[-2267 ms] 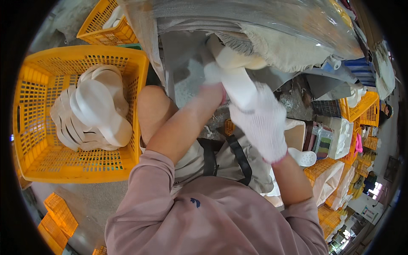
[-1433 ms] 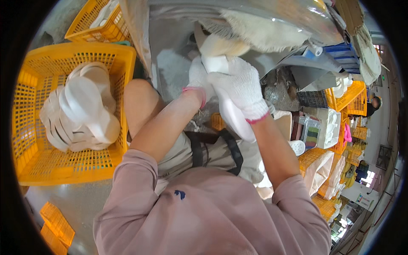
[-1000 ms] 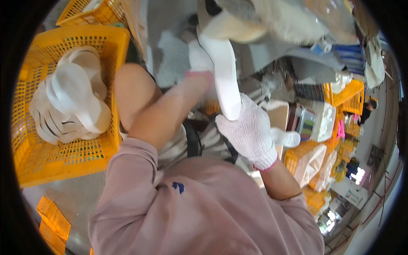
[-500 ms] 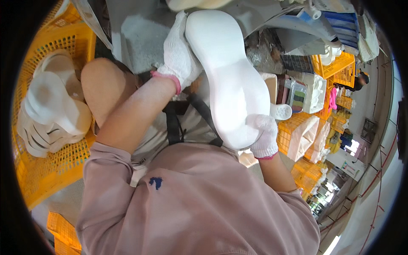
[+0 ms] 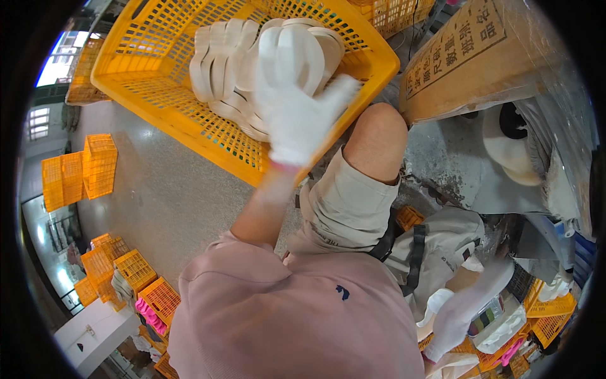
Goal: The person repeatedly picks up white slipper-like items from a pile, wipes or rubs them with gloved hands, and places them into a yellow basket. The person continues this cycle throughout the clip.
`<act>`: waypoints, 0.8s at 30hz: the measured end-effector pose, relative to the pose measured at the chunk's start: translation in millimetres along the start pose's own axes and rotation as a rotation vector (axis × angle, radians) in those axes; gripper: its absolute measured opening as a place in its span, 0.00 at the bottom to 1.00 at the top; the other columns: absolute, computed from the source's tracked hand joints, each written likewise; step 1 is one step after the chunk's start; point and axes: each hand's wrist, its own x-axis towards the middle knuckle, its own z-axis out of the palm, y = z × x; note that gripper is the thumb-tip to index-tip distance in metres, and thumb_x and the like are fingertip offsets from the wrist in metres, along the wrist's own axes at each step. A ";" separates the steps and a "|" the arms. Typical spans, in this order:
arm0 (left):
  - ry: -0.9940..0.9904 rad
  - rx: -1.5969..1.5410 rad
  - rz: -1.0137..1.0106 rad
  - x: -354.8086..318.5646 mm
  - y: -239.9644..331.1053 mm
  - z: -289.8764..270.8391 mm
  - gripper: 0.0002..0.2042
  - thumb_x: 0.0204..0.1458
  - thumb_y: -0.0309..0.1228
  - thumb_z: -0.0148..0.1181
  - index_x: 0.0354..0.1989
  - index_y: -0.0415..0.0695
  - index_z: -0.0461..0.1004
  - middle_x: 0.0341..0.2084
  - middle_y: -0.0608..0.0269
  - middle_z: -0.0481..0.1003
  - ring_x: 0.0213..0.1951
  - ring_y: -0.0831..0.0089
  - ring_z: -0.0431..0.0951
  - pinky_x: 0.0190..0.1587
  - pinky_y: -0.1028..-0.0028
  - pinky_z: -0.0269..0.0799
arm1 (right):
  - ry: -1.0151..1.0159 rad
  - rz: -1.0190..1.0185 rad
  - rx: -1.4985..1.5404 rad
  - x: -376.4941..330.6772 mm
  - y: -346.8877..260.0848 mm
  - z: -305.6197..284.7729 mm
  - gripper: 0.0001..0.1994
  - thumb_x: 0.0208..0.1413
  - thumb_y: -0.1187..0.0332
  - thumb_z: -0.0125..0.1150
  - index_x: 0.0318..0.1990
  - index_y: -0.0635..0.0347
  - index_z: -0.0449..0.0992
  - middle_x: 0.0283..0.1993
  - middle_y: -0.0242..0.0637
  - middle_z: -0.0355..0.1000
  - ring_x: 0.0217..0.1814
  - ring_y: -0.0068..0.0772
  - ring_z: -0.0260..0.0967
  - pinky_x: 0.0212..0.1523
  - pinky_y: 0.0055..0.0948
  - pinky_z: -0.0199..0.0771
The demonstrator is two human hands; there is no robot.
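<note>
A yellow plastic crate (image 5: 240, 167) stands at the far left of my body with a pile of white foam shoes (image 5: 218, 60) in it. My left hand (image 5: 290, 120), in a white knit glove, reaches over the pile; its fingers are stretched out over a shoe and the thumb is spread. Whether the fingertips touch that shoe I cannot tell. Low on the right, my gloved right hand (image 5: 464, 312) is smeared by motion. A curved white piece (image 5: 435, 303) lies close beside it; I cannot make out whether the hand touches it.
A large cardboard box (image 5: 480, 63) stands at the upper right. Below it is a round off-white disc (image 5: 508, 148) with a dark centre. My bare knee (image 5: 379, 136) is beside the crate. Stacked yellow crates (image 5: 63, 180) stand on the grey floor (image 5: 145, 208) at left.
My view has swung left toward the crate. Both hands held one white shoe sole before; now they are apart, the left over the crate, the right low at the right.
</note>
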 end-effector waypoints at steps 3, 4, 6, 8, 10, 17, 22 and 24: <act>0.109 -0.007 -0.196 53.0 -20.3 -22.8 0.30 0.48 0.46 0.73 0.52 0.34 0.77 0.45 0.46 0.82 0.43 0.53 0.83 0.47 0.58 0.78 | 0.074 -0.170 -0.018 0.6 -9.7 3.3 0.25 0.65 0.69 0.60 0.66 0.74 0.72 0.68 0.54 0.74 0.67 0.46 0.74 0.67 0.39 0.73; -0.053 -0.070 -0.188 59.0 -23.0 -25.2 0.29 0.49 0.46 0.73 0.52 0.35 0.77 0.44 0.47 0.83 0.40 0.53 0.85 0.43 0.59 0.79 | 0.138 -0.287 0.023 0.4 -23.8 7.8 0.25 0.65 0.69 0.60 0.67 0.75 0.72 0.68 0.54 0.73 0.67 0.46 0.74 0.67 0.39 0.72; -0.317 0.121 -0.027 53.0 -23.5 -24.5 0.27 0.50 0.49 0.71 0.48 0.38 0.79 0.40 0.48 0.84 0.36 0.54 0.85 0.38 0.60 0.79 | 0.196 -0.409 0.215 -4.0 -62.2 16.3 0.26 0.65 0.71 0.59 0.68 0.77 0.70 0.70 0.56 0.72 0.69 0.47 0.73 0.68 0.36 0.70; -0.489 0.624 0.292 23.7 -19.3 -24.9 0.28 0.50 0.57 0.68 0.42 0.39 0.83 0.34 0.49 0.83 0.33 0.53 0.84 0.36 0.58 0.78 | 0.071 -0.840 0.365 -17.5 -117.8 26.4 0.27 0.64 0.73 0.59 0.69 0.76 0.69 0.69 0.55 0.73 0.70 0.45 0.72 0.70 0.34 0.68; -0.418 0.808 0.534 -10.2 -15.0 -26.7 0.30 0.49 0.61 0.67 0.40 0.42 0.85 0.32 0.50 0.82 0.33 0.54 0.84 0.37 0.56 0.78 | -0.409 -0.976 0.574 -43.5 -188.9 40.1 0.39 0.56 0.72 0.68 0.75 0.73 0.61 0.74 0.54 0.67 0.73 0.45 0.69 0.72 0.38 0.68; -0.762 0.388 0.597 -65.4 24.8 -103.7 0.27 0.52 0.55 0.69 0.45 0.42 0.84 0.40 0.49 0.83 0.45 0.49 0.83 0.52 0.55 0.77 | -0.642 -1.522 0.529 -140.9 -381.1 87.5 0.41 0.56 0.69 0.74 0.75 0.73 0.60 0.75 0.57 0.64 0.75 0.43 0.64 0.73 0.37 0.66; -0.248 -0.063 0.383 -27.6 25.8 -139.1 0.37 0.59 0.61 0.58 0.56 0.33 0.77 0.49 0.37 0.80 0.53 0.44 0.80 0.59 0.55 0.72 | -0.387 -1.510 0.313 -145.5 -359.4 77.6 0.35 0.53 0.75 0.69 0.71 0.65 0.71 0.75 0.50 0.65 0.78 0.46 0.62 0.78 0.43 0.58; -0.689 0.152 0.296 -11.6 12.0 -122.9 0.35 0.69 0.60 0.40 0.40 0.39 0.84 0.40 0.39 0.82 0.48 0.43 0.81 0.54 0.55 0.75 | -0.324 -1.636 0.400 -143.7 -338.1 77.7 0.35 0.54 0.72 0.73 0.71 0.66 0.71 0.76 0.51 0.65 0.78 0.47 0.62 0.77 0.42 0.58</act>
